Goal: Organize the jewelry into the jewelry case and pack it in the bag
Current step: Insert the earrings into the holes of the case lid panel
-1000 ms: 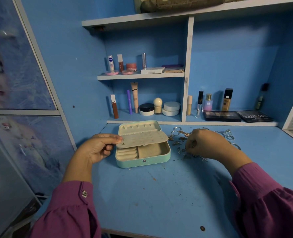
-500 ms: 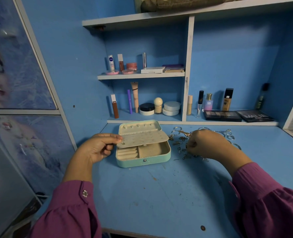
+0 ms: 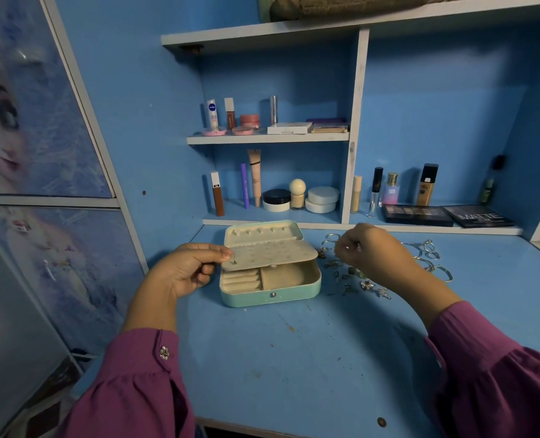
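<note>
A mint-green jewelry case [image 3: 271, 297] lies open on the blue desk, its lid tipped back. My left hand [image 3: 186, 268] pinches the left edge of the case's cream earring panel [image 3: 271, 254] and holds it raised over the lower compartments. My right hand [image 3: 373, 252] is lifted just right of the case, its fingers pinching a small silvery earring [image 3: 354, 247]. Loose jewelry [image 3: 357, 279] lies scattered on the desk beneath and beside that hand, with several rings and bangles [image 3: 426, 254] farther right. A bag [image 3: 347, 4] lies on the top shelf.
Shelves behind the desk [image 3: 294, 358] hold cosmetics [image 3: 256, 178]: tubes, jars, bottles and two dark palettes [image 3: 445, 214]. A cabinet door with a printed picture [image 3: 41, 121] stands at the left. A vertical shelf divider [image 3: 355, 137] rises behind the case.
My right hand has risen from the jewelry pile with a small earring pinched in its fingers. My left hand still holds the panel up.
</note>
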{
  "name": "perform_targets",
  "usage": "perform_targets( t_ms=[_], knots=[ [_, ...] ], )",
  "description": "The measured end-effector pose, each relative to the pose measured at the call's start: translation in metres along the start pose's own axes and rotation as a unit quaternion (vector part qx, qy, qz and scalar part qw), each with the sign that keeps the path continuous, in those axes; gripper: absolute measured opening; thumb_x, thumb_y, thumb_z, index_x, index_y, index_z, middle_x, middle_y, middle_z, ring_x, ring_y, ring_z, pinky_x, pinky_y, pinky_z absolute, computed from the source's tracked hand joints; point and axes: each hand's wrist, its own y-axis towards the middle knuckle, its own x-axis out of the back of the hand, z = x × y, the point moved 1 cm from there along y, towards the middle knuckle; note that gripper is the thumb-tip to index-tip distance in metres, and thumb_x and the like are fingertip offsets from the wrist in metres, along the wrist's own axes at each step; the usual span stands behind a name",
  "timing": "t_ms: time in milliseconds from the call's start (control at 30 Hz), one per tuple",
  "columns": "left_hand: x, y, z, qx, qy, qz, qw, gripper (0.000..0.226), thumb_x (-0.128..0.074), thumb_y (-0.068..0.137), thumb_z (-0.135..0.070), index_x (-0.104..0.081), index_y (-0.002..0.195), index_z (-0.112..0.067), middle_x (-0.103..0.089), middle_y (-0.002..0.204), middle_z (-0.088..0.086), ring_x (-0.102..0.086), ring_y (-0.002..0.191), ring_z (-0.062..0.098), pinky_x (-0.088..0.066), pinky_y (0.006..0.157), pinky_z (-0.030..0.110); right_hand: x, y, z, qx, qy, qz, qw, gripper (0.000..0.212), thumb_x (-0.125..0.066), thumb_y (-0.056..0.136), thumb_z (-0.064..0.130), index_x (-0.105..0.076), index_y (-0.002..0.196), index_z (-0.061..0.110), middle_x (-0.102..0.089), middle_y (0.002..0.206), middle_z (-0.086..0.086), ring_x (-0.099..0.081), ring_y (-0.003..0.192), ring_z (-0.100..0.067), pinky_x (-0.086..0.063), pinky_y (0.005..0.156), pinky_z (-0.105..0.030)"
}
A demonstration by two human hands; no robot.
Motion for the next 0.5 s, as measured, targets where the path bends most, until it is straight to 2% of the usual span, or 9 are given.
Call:
perform_targets(
  t_ms=[67,167,267,367,433,500],
  knots=[
    [0.0,0.0,0.0,0.0,0.0,0.001,1.0,0.009,-0.061,0.084,0.006,-0.067,0.084,-0.002,-0.061,0.052,-0.002,-0.036,0.036,0.002,-0.026,0.033,0.012,-0.003,0.005,0.015,0.024,0.057,-0.023,0.998,0.017,-0.059,0.088,0.016,-0.062,0.072,0.015,-0.059,0.087,-0.001,-0.056,0.075,-0.021,-0.045,0.065,-0.034],
    [0.001,0.001,0.0,-0.001,0.0,0.001,1.0,0.009,-0.062,0.084,0.005,-0.067,0.083,-0.002,-0.061,0.053,-0.002,-0.036,0.036,0.002,-0.026,0.033,0.012,-0.011,0.013,0.045,0.064,0.122,0.001,0.99,0.013,-0.061,0.089,0.021,-0.072,0.085,0.015,-0.06,0.081,0.012,-0.056,0.071,-0.007,-0.046,0.064,-0.026],
    [0.002,0.002,0.001,-0.003,0.001,0.002,1.0,0.009,-0.063,0.083,0.005,-0.068,0.083,-0.003,-0.06,0.053,-0.002,-0.036,0.037,0.002,-0.026,0.034,0.012,-0.026,0.022,0.072,0.067,0.149,0.04,0.986,0.015,-0.063,0.089,0.023,-0.073,0.089,0.013,-0.069,0.092,0.0,-0.062,0.082,-0.015,-0.051,0.075,-0.034],
    [0.003,0.003,0.002,-0.006,0.002,0.003,1.0,0.008,-0.064,0.082,0.004,-0.068,0.083,-0.003,-0.058,0.052,-0.003,-0.036,0.037,0.002,-0.025,0.034,0.012,-0.039,0.032,0.092,0.068,0.146,0.053,0.985,0.017,-0.062,0.088,0.023,-0.072,0.087,0.009,-0.071,0.094,-0.003,-0.063,0.085,-0.019,-0.053,0.078,-0.038],
    [0.003,0.004,0.002,-0.007,0.004,0.005,1.0,0.008,-0.064,0.083,0.004,-0.068,0.084,-0.003,-0.058,0.052,-0.003,-0.035,0.037,0.002,-0.025,0.034,0.012,-0.046,0.037,0.101,0.066,0.157,0.076,0.983,0.02,-0.062,0.089,0.022,-0.072,0.086,0.006,-0.071,0.091,-0.006,-0.064,0.08,-0.021,-0.053,0.073,-0.038],
    [0.004,0.004,0.003,-0.009,0.0,0.007,1.0,0.008,-0.063,0.083,0.005,-0.068,0.083,-0.002,-0.057,0.053,-0.002,-0.035,0.037,0.002,-0.026,0.034,0.012,-0.051,0.041,0.109,0.061,0.166,0.1,0.979,0.023,-0.062,0.089,0.021,-0.071,0.084,0.001,-0.07,0.09,-0.013,-0.058,0.067,-0.02,-0.047,0.062,-0.032]
  ],
)
